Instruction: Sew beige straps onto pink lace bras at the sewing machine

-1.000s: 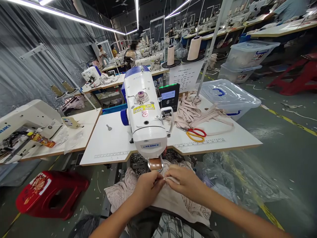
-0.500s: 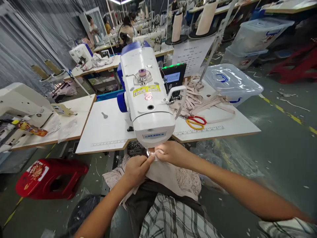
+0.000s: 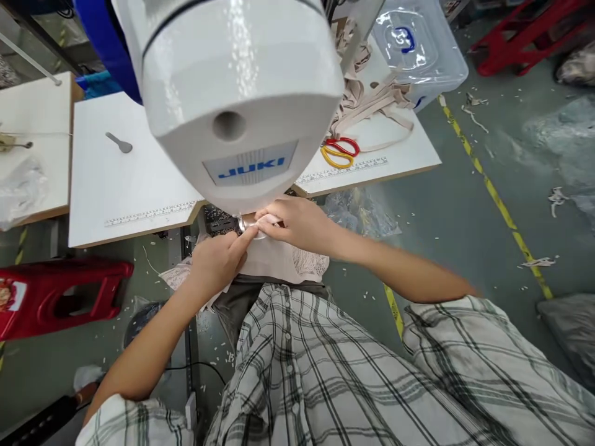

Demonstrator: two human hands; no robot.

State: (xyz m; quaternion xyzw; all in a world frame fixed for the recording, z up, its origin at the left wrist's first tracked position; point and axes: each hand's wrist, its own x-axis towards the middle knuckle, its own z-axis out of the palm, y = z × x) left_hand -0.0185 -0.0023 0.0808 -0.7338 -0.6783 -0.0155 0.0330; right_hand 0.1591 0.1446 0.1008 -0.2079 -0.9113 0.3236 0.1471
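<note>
A white JUKI sewing machine [image 3: 246, 111] looms over my hands, its head hiding the needle area. Pale pink fabric with lace [image 3: 274, 257] hangs from the machine's front edge onto my lap. My left hand [image 3: 218, 257] is closed on the fabric edge, its index finger and thumb pressing it just in front of the machine. On the other side, my right hand [image 3: 300, 226] pinches a folded bit of the same fabric, its fingertips almost touching the left ones under the machine head.
Scissors [image 3: 341, 152] with red and yellow handles lie right of the machine, beside pale fabric straps [image 3: 372, 105]. A lidded clear bin [image 3: 418, 49] stands behind. A grey flat tool [image 3: 119, 143] rests on the left tabletop. Red stools [image 3: 93, 272] stand on the floor.
My view has moved closer and tipped downward, so the machine head looks larger. Both hands stay at the fabric; the right still pinches a fold of it.
</note>
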